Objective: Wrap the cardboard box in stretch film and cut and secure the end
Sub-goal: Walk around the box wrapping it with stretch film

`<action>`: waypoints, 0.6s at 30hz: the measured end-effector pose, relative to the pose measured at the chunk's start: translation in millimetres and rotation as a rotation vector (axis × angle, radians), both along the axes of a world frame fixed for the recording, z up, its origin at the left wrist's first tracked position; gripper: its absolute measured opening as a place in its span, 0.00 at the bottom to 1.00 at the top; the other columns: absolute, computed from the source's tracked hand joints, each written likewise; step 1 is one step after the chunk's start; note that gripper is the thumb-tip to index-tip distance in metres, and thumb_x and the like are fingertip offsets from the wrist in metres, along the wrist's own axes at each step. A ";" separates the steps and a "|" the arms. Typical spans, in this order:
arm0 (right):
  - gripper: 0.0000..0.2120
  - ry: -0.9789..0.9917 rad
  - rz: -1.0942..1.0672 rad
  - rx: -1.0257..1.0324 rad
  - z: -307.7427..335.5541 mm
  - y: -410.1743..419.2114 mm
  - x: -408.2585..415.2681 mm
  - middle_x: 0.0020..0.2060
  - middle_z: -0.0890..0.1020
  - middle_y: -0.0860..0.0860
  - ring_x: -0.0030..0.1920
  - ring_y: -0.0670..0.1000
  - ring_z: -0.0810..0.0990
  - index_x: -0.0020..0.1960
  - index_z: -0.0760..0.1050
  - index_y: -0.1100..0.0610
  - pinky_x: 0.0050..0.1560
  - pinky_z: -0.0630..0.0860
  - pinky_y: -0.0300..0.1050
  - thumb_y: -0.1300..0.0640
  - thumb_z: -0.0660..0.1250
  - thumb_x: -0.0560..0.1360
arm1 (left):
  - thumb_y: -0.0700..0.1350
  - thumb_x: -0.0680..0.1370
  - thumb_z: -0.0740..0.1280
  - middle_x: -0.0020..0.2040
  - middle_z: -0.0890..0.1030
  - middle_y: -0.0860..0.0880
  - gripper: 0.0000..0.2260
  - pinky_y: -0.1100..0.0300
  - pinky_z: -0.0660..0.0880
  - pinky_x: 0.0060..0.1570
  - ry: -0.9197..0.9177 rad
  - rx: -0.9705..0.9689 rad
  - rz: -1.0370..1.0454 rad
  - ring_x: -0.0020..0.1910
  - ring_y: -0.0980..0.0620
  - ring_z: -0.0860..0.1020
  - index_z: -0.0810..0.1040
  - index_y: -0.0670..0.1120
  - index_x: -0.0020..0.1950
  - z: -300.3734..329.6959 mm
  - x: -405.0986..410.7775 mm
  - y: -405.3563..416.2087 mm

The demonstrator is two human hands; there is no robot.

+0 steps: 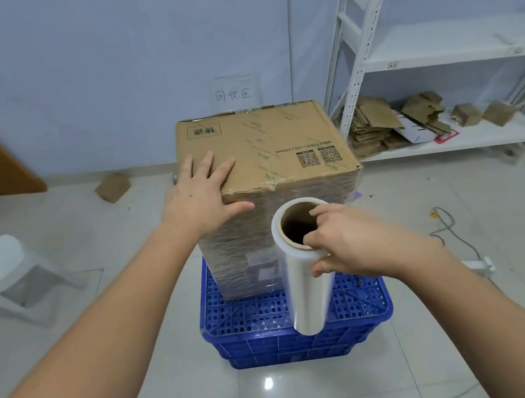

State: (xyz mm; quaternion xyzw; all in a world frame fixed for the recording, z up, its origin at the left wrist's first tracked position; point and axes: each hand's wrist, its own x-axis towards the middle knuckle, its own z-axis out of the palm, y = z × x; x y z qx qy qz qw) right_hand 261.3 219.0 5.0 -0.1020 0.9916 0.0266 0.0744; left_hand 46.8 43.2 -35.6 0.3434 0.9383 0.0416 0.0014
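fingers (317, 213) hook film roll (306, 281) core; left hand (200, 197) flat on box (266, 149).

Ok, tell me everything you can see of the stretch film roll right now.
The stretch film roll is a long cylinder of clear, glossy film wound on a brown cardboard core, whose open end faces the camera. It stands about upright in front of the cardboard box, over the blue crate. The right hand grips its top, thumb hooked into the core, fingers round the outside. Film already covers the box's sides.

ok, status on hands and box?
Left hand flat on brown cardboard box. Right hand grips clear stretch-film roll. Sides filmed. Nothing blocking.
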 end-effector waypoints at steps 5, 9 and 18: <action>0.06 0.006 -0.055 0.043 -1.8 -9.4 4.1 0.35 0.76 0.47 0.42 0.52 0.75 0.48 0.67 0.52 0.75 0.55 0.44 0.52 0.63 0.78 | 0.84 0.67 0.52 0.84 0.50 0.54 0.46 0.37 0.66 0.73 0.003 0.012 0.009 0.83 0.43 0.46 0.46 0.67 0.81 -1.7 -1.8 0.1; 0.11 0.061 -0.208 0.065 -6.4 -20.6 6.1 0.32 0.76 0.48 0.38 0.54 0.75 0.49 0.63 0.53 0.61 0.69 0.48 0.49 0.63 0.76 | 0.83 0.67 0.56 0.84 0.50 0.55 0.47 0.35 0.66 0.71 -0.008 0.029 0.027 0.83 0.45 0.46 0.49 0.66 0.81 -0.5 -0.4 -0.6; 0.27 0.013 -0.635 0.069 -11.7 -40.5 -17.1 0.29 0.76 0.49 0.28 0.50 0.74 0.38 0.68 0.55 0.27 0.69 0.43 0.30 0.56 0.77 | 0.78 0.67 0.64 0.84 0.54 0.50 0.47 0.34 0.44 0.79 -0.155 0.197 -0.217 0.83 0.49 0.48 0.60 0.59 0.81 0.7 -22.7 -21.7</action>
